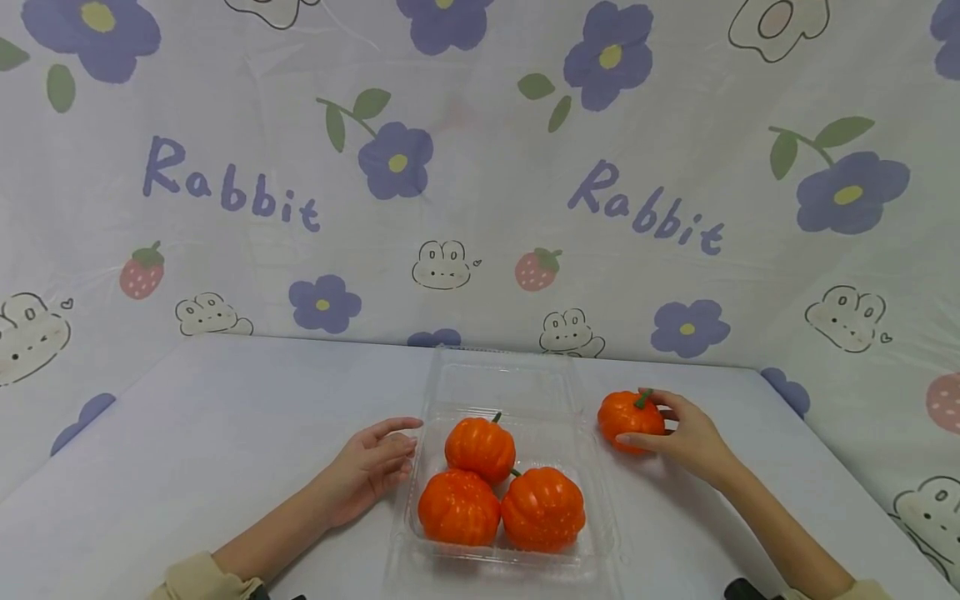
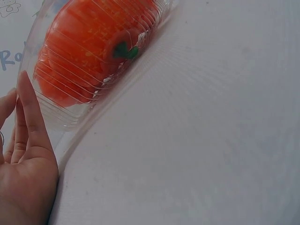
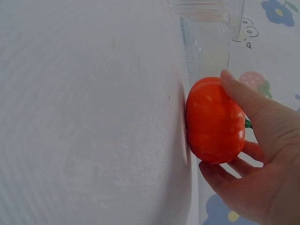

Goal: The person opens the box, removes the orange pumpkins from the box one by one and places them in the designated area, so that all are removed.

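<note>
Three orange toy pumpkins (image 1: 543, 510) sit grouped in a clear plastic box (image 1: 600, 500). Its lid (image 1: 501, 379) lies folded back, away from me. My left hand (image 1: 372, 467) is at the box's left side, fingers loosely bent and holding nothing; the left wrist view shows the fingertips (image 2: 27, 89) at the box wall, and whether they press on it I cannot tell. To the right of the lid, my right hand (image 1: 693, 442) grips a fourth pumpkin (image 1: 628, 419) with a green stem, thumb on the near side and fingers on the far side. This pumpkin rests on the table.
The white table (image 1: 247, 417) extends on both sides of the box. Behind it hangs a white cloth (image 1: 480, 208) printed with flowers, rabbits and strawberries. A dark object (image 1: 742, 589) shows by the right forearm at the bottom edge.
</note>
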### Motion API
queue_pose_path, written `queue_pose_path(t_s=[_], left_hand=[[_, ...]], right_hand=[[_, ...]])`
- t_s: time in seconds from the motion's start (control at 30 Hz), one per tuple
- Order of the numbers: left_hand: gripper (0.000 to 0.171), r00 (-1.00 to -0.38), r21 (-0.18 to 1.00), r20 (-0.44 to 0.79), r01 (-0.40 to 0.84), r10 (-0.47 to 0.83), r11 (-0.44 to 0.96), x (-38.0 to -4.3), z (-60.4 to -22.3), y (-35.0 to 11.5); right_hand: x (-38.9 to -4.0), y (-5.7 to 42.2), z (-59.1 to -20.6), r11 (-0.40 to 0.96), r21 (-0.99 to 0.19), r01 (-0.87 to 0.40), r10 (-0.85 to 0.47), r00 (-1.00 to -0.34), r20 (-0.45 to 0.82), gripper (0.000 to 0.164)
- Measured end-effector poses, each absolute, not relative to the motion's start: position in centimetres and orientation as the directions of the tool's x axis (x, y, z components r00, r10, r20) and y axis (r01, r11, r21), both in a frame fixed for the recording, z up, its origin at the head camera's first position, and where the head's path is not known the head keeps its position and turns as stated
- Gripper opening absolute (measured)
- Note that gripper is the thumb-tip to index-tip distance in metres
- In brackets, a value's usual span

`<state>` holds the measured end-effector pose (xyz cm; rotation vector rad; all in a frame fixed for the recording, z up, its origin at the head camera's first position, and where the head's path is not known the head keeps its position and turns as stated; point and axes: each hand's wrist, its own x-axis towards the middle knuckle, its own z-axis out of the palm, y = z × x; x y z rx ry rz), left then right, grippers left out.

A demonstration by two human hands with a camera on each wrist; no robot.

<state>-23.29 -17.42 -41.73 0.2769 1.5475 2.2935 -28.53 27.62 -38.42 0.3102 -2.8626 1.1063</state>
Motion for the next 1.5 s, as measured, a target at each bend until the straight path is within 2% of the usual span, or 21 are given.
queue_pose_path(t_s=[0.57,1.03,1.3,1.5], left_hand=[[0.030,-0.918,0.922,-0.041,-0.187,0.395,-0.338,-23.3,-41.8,-17.4],[0.034,-0.917,0.923,-0.044,-0.189,0.397,-0.335,-23.3,-41.7,-17.4],[0.030,-0.917,0.924,-0.040,-0.185,0.396,-0.335,-23.4,-41.8,-17.4],[0.029,-0.919,0.927,-0.036,-0.177,0.393,-0.329,-23.4,-41.9,-17.4]], right_hand=[[-28.5,27.5,-38.6,0.724,-0.659,-0.205,-0.186,-0.977,0.099,0.086],[-28.1,27.7,-36.8,0.765,-0.628,-0.142,-0.233,-0.970,-0.065,0.099],[-27.7,28.1,-35.7,0.778,-0.600,-0.185,-0.257,-0.966,-0.036,0.092],[-27.4,28.2,-34.8,0.792,-0.586,-0.168,-0.246,-0.968,-0.055,0.086]])
